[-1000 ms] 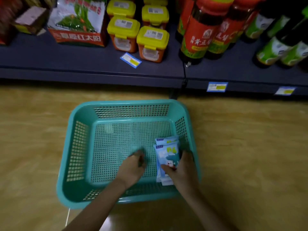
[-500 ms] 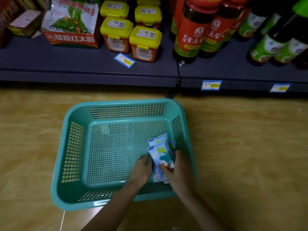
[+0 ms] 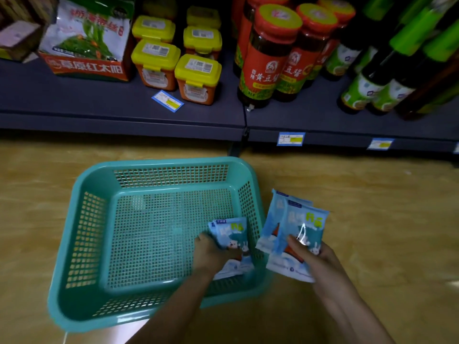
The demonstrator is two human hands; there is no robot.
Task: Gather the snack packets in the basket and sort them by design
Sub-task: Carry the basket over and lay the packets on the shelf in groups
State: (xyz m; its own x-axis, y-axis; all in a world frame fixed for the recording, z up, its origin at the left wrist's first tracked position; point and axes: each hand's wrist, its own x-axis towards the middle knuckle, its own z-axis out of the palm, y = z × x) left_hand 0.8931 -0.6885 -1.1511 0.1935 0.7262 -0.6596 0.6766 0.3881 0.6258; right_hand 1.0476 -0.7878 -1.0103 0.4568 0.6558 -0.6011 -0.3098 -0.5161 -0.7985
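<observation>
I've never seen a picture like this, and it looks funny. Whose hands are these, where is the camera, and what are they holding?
There is no machine here, just a person's two bare hands. The camera sits on the person's head and looks down, so you see what they see. On the wooden floor stands a teal basket full of little holes. It is in front of a shop shelf with yellow-lidded tubs and red-capped jars. The left hand reaches into the basket and holds a small stack of blue packets with cartoon animals on them. The right hand holds a second bunch of blue packets just outside the basket, thumb on top.
</observation>
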